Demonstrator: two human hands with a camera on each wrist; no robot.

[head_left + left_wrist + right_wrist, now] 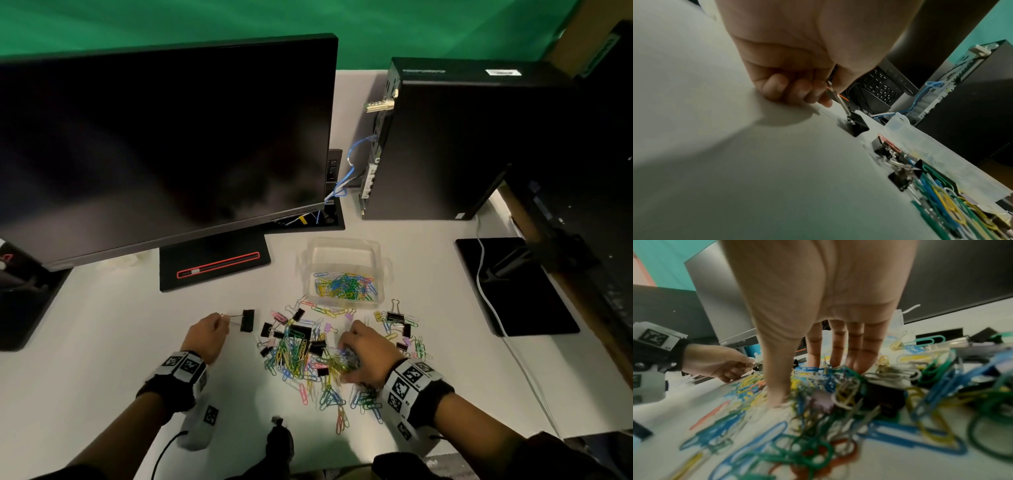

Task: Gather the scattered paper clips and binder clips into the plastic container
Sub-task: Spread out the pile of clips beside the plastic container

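Note:
My left hand pinches the wire handle of a black binder clip, which rests on the white desk left of the pile; the left wrist view shows the binder clip just beyond my curled fingers. My right hand is down on the pile of coloured paper clips and black binder clips. Its straight fingers and thumb stand in the clips on either side of a bunch. The clear plastic container sits just behind the pile with several paper clips inside.
A large monitor on a black stand base fills the back left. A black PC tower stands back right. A black mouse pad with a white cable lies to the right. More binder clips lie right of the container.

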